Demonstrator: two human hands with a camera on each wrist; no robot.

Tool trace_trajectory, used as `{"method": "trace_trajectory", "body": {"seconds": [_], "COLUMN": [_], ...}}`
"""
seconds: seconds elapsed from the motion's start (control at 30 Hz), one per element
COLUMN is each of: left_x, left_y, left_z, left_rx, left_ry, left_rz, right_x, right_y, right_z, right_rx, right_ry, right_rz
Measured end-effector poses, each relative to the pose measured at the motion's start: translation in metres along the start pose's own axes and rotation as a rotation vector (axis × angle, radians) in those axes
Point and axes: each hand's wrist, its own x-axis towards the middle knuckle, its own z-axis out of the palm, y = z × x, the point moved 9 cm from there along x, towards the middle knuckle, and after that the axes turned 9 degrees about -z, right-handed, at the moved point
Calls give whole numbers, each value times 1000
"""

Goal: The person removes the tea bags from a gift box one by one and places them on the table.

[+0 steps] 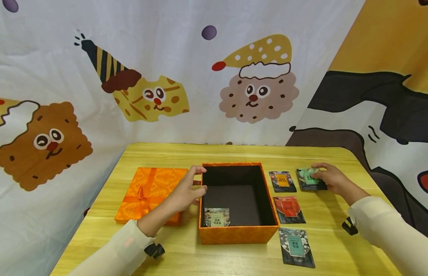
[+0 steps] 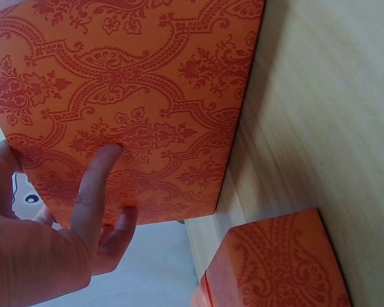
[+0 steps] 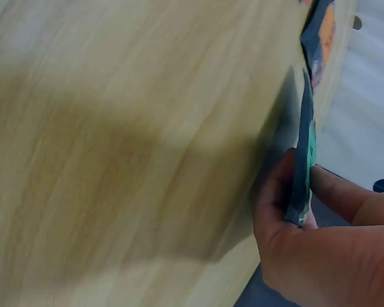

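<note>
An open orange patterned box (image 1: 234,236) with a dark inside stands mid-table. My left hand (image 1: 187,190) grips its left wall at the rim, and fingers lie against the patterned outside (image 2: 134,96) in the left wrist view. One pale-labelled sachet (image 1: 216,218) sits inside, at the box's front left corner. On the right, my right hand (image 1: 332,179) pinches a green-labelled sachet (image 1: 305,181) by its right edge. The right wrist view shows this sachet (image 3: 302,173) edge-on between thumb and fingers, tilted up from the table with its shadow beside it.
Left of the box lies the orange lid (image 1: 136,184) with a ribbon bow. Between box and right arm lie an orange-labelled sachet (image 1: 282,181), a red sachet (image 1: 289,209) and a teal-labelled sachet (image 1: 296,247). A cartoon-printed curtain (image 1: 200,126) hangs behind the table.
</note>
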Motion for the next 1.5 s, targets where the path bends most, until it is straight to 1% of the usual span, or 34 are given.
{"method": "trace_trajectory", "body": {"seconds": [0.13,0.2,0.27,0.43,0.5,0.6,0.7,0.9,1.07,1.27,1.4,1.5], "left_x": [0,0,-1,-1,0,0,0,-2,-2,-2,-2,-3], "left_y": [0,1,1,1,1,1,1,2,3,3,2,3], "left_z": [0,0,0,0,0,0,0,0,0,-1,0,-1], "left_rx": [-1,-2,-1,3,7,13,17,15,19,17,16,12], "left_ry": [0,0,3,11,12,14,17,24,22,23,24,25], "left_rz": [3,4,6,8,9,12,13,8,10,15,15,13], "right_x": [2,2,2,1,-1,-3,-4,-4,-8,-12,-15,-18], "right_y": [2,2,1,-7,-10,-14,-15,-16,-22,-27,-34,-42], "right_z": [-1,-1,-3,-5,-5,-4,-4,-7,-7,-3,4,9], "right_rx": [-20,-48,-112,-358,-427,-476,-495,-486,-435,-334,-239,-195], "right_ry": [50,75,91,127,137,147,151,160,152,141,117,95], "right_rz": [9,16,9,-34,-47,-68,-84,-85,-80,-65,-87,-111]}}
